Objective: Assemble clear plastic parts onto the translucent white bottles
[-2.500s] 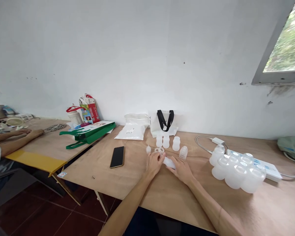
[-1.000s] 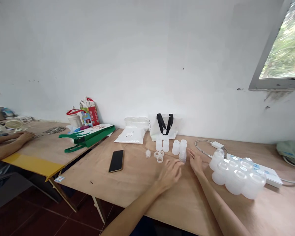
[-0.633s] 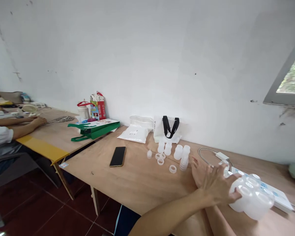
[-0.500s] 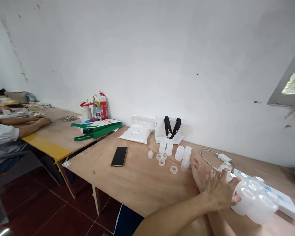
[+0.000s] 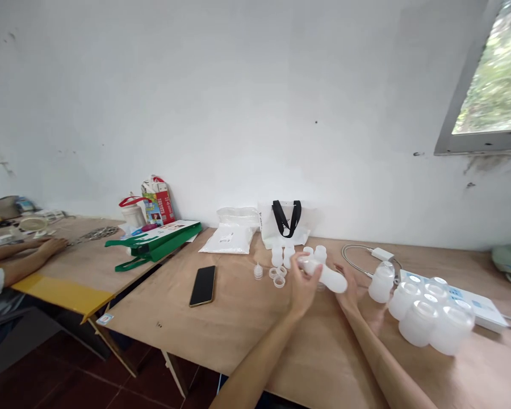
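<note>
My left hand [image 5: 302, 282] and my right hand [image 5: 347, 293] both hold a frosted white plastic bottle [image 5: 325, 276], lying on its side above the plywood table [image 5: 238, 335]. Left of them stand two small frosted bottles [image 5: 283, 256], a small dropper bottle [image 5: 258, 272] and several clear plastic rings [image 5: 279, 276]. Partly hidden behind my left hand are more frosted bottles [image 5: 314, 252]. To my right, a group of wide frosted bottles [image 5: 423, 309] stands on and beside a white power strip [image 5: 453, 301].
A black phone [image 5: 202, 286] lies left of my hands. A white packet [image 5: 227, 241] and a white bag with black handles [image 5: 285, 218] stand at the wall. A cable runs to a white adapter [image 5: 382, 254]. On the adjoining table, a co-worker's hand [image 5: 53, 246] rests near a green bag [image 5: 151, 244].
My left hand has left the group of wide bottles at the right and returned to the middle. Both hands now hold the white bottle. The view has swung back left.
</note>
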`<state>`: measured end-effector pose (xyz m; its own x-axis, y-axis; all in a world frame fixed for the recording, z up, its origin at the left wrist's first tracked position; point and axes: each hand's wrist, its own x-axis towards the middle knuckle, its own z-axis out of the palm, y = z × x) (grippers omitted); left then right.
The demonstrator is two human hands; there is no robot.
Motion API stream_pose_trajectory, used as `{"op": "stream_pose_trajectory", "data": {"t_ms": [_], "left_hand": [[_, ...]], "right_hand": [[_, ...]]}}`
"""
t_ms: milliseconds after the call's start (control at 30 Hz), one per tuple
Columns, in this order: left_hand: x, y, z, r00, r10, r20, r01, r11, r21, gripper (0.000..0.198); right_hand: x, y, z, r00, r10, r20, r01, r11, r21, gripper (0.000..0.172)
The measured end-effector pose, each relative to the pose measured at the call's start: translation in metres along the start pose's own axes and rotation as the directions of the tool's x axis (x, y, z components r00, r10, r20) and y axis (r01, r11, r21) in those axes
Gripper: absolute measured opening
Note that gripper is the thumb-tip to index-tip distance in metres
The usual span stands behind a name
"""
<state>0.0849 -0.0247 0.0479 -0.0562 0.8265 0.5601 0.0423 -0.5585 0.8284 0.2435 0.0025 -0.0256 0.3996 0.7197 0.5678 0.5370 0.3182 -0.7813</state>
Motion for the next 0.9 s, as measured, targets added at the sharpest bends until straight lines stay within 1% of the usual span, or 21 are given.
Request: {"op": "stream_pose_trajectory", "data": {"t_ms": [67,133,200,267,300,333,367,400,433,467,533,600,633,700,733,800,900], "left_hand": [[0.004,-0.018,-0.022,0.997,0.01,-0.082,-0.012,1.0,-0.021,0.04],[0.005,-0.036,-0.039,0.991,-0.001,-0.136,-0.001,1.0,-0.012,0.042],[0.004,-0.05,-0.049,0.988,-0.054,-0.147,0.052,0.999,-0.014,0.046],[0.003,-0.057,-0.054,0.984,-0.104,-0.142,0.102,0.994,-0.024,0.05],[0.003,-0.059,-0.054,0.984,-0.121,-0.128,0.118,0.993,-0.032,0.05],[0.002,-0.059,-0.054,0.986,-0.129,-0.103,0.125,0.991,-0.041,0.049],[0.002,-0.059,-0.054,0.989,-0.13,-0.065,0.127,0.991,-0.048,0.047],[0.001,-0.058,-0.054,0.992,-0.126,-0.022,0.124,0.991,-0.051,0.043],[-0.001,-0.056,-0.054,0.993,-0.118,0.019,0.119,0.992,-0.049,0.04],[-0.002,-0.055,-0.055,0.993,-0.11,0.052,0.113,0.993,-0.044,0.038],[-0.006,-0.051,-0.058,0.992,-0.096,0.082,0.098,0.995,-0.023,0.037],[-0.009,-0.049,-0.062,0.989,-0.08,0.121,0.078,0.997,0.025,0.035],[-0.009,-0.049,-0.063,0.985,-0.069,0.159,0.06,0.996,0.062,0.035],[-0.008,-0.048,-0.065,0.971,-0.049,0.236,0.017,0.991,0.132,0.031],[-0.006,-0.048,-0.066,0.968,-0.041,0.248,0.001,0.987,0.161,0.028],[-0.001,-0.049,-0.066,0.981,-0.029,0.192,-0.011,0.979,0.204,0.025],[0.008,-0.051,-0.066,0.999,-0.013,0.044,0.001,0.969,0.248,0.028]], "right_hand": [[0.006,-0.001,0.009,0.995,0.057,-0.079,-0.055,0.998,0.022,0.044],[0.007,-0.006,0.012,0.979,0.08,-0.189,-0.068,0.995,0.067,0.045],[0.004,-0.015,0.01,0.963,0.057,-0.265,-0.039,0.996,0.074,0.045],[-0.002,-0.025,0.006,0.963,-0.008,-0.268,0.022,0.999,0.049,0.042],[-0.006,-0.03,0.005,0.97,-0.061,-0.236,0.071,0.997,0.038,0.041],[-0.01,-0.035,0.004,0.978,-0.126,-0.169,0.132,0.991,0.029,0.039],[-0.014,-0.039,0.004,0.979,-0.195,-0.067,0.197,0.98,0.02,0.037],[-0.017,-0.044,0.005,0.966,-0.253,0.055,0.253,0.967,0.011,0.036],[-0.02,-0.048,0.006,0.939,-0.292,0.182,0.298,0.955,-0.003,0.036],[-0.023,-0.052,0.007,0.906,-0.303,0.295,0.324,0.946,-0.022,0.036],[-0.026,-0.058,0.008,0.86,-0.243,0.448,0.311,0.947,-0.084,0.037],[-0.026,-0.062,0.006,0.833,-0.154,0.531,0.266,0.954,-0.141,0.04],[-0.026,-0.062,0.005,0.815,-0.116,0.567,0.245,0.957,-0.155,0.041],[-0.026,-0.06,0.004,0.774,-0.079,0.628,0.221,0.963,-0.152,0.042],[-0.027,-0.059,0.005,0.758,-0.079,0.647,0.223,0.964,-0.144,0.042],[-0.03,-0.056,0.009,0.745,-0.094,0.661,0.253,0.956,-0.149,0.041],[-0.038,-0.058,0.02,0.749,-0.154,0.645,0.346,0.921,-0.182,0.037]]}}
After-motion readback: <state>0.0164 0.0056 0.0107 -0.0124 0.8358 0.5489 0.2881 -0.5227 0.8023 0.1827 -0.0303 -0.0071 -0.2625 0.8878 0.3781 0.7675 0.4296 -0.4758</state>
